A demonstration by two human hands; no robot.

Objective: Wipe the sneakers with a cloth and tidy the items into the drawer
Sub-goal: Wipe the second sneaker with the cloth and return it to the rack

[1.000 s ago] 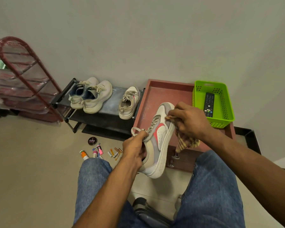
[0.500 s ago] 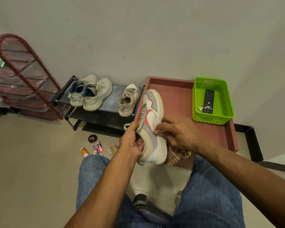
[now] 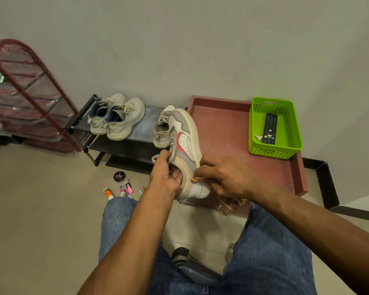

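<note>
A grey and white sneaker point(image 3: 185, 143) with a red swoosh is held up over my knees, toe pointing away. My left hand point(image 3: 165, 173) grips it at the collar, fingers inside the opening. My right hand point(image 3: 224, 177) holds a checked cloth point(image 3: 232, 204) against the sneaker's heel; most of the cloth hangs below the hand. The matching sneaker point(image 3: 162, 129) and a pair of pale sneakers point(image 3: 115, 118) stand on a low black shoe rack point(image 3: 124, 150). The red drawer point(image 3: 226, 133) lies open on the floor to the right.
A green basket point(image 3: 275, 145) with a remote point(image 3: 270, 128) sits in the drawer's far right corner. A polish tin point(image 3: 119, 176) and several small tubes point(image 3: 126, 189) lie on the floor by my left knee. A red-framed rack point(image 3: 30, 99) stands at the left.
The sneaker has turned from lying sideways to toe pointing away. My right hand with the cloth moved from the toe down along the side to the heel.
</note>
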